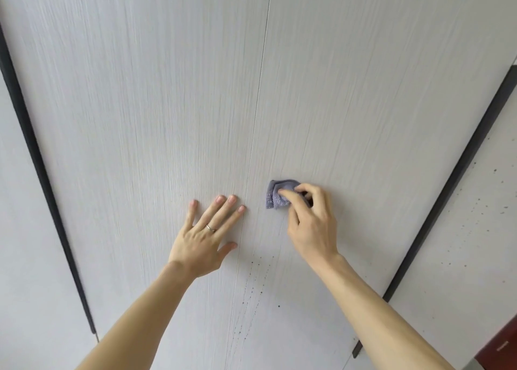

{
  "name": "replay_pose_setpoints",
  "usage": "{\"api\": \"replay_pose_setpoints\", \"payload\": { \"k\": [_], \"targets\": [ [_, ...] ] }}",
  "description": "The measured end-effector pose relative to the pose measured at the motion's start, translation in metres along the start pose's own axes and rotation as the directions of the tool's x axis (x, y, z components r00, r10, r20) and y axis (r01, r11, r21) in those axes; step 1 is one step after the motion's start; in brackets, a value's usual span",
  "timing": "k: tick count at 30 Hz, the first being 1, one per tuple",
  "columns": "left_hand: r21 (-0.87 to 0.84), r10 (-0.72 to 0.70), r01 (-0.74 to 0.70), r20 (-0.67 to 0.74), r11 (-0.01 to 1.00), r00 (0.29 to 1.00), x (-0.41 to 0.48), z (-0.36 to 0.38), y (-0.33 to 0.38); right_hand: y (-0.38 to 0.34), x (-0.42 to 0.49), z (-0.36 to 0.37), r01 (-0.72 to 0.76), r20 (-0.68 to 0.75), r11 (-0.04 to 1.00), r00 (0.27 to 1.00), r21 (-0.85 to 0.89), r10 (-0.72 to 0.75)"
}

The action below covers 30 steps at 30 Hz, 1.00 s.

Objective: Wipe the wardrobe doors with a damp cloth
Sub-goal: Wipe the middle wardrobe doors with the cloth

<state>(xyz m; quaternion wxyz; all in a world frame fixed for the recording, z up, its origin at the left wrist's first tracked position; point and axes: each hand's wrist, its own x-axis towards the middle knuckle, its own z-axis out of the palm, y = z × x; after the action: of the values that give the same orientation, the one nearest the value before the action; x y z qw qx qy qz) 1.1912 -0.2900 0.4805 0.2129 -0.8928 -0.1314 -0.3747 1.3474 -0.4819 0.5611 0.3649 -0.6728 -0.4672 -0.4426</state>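
Readable text: none in view.
Dark red-brown panel at the lower right corner [500, 344]: one small pale mark, too blurred to read.
Pale grey wood-grain wardrobe doors [363, 103]: plain, unlettered.

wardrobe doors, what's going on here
A person is wiping the wardrobe doors. The right grip pinches a bunched purple cloth against the right door, just beside the seam. The left grip rests flat on the left door, fingers spread. Dark specks lower on the right door are not yet wiped.
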Motion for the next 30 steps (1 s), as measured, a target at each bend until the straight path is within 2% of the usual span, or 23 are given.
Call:
{"api": "replay_pose_setpoints", "payload": {
  "k": [3, 6, 9, 12, 17, 22, 27, 30],
  "targets": [
    [-0.009, -0.011, 0.011, -0.026, 1.0, 1.0, 0.0, -0.002, 0.002, 0.007, -0.013, 0.004, 0.06, 0.011, 0.998, 0.998, -0.01, -0.06],
    [-0.047, -0.041, 0.039, -0.042, 0.998, 0.998, 0.0, -0.005, 0.014, 0.019, -0.063, 0.009, 0.135, 0.214, 0.99, 0.969, -0.027, -0.127],
    [-0.12, -0.111, 0.109, -0.009, 0.987, 0.994, 0.003, -0.011, 0.032, 0.036, -0.097, -0.001, 0.093, 0.348, 0.995, 0.934, -0.025, -0.078],
    [-0.189, -0.171, 0.176, 0.041, 0.966, 0.984, 0.006, -0.015, 0.044, 0.066, -0.107, -0.022, -0.006, 0.302, 0.997, 0.953, -0.076, 0.029],
    [-0.179, -0.258, 0.271, 0.093, 0.946, 0.962, 0.004, -0.01, 0.054, 0.129, -0.108, -0.067, -0.177, 0.173, 0.972, 0.964, -0.154, 0.203],
    [-0.203, -0.349, 0.368, 0.122, 0.908, 0.929, 0.015, -0.005, 0.08, 0.16, -0.117, -0.087, -0.365, 0.087, 0.917, 0.92, -0.158, 0.381],
    [-0.203, -0.417, 0.441, 0.153, 0.874, 0.896, 0.019, -0.006, 0.098, 0.157, -0.138, -0.071, -0.348, 0.064, 0.932, 0.932, -0.102, 0.356],
    [-0.187, -0.457, 0.485, 0.178, 0.854, 0.872, 0.021, -0.007, 0.105, 0.143, -0.147, -0.057, -0.317, 0.088, 0.949, 0.945, -0.011, 0.316]
  ]
}}
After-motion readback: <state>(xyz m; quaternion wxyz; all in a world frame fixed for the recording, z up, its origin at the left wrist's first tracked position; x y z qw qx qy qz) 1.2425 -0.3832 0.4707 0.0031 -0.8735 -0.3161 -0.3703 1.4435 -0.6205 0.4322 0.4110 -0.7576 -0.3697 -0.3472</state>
